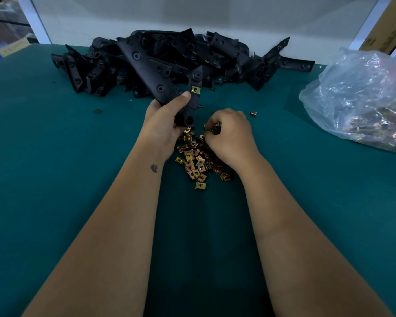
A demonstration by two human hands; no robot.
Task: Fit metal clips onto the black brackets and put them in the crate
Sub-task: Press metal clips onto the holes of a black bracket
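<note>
My left hand (167, 120) grips a black bracket (146, 65) held upright above the green table (55, 179). One brass clip (195, 89) sits fitted on the bracket's narrow arm, just above my thumb. My right hand (229, 133) is curled over the far end of a small heap of loose metal clips (196, 161), fingertips down among them; whether it pinches one is hidden. A big pile of black brackets (215, 58) lies at the back of the table. No crate is in view.
A clear plastic bag (361, 99) holding more clips lies at the right. A single stray clip (253, 114) lies right of my right hand, and a small dark piece (98, 111) lies to the left. A white wall panel stands behind the pile.
</note>
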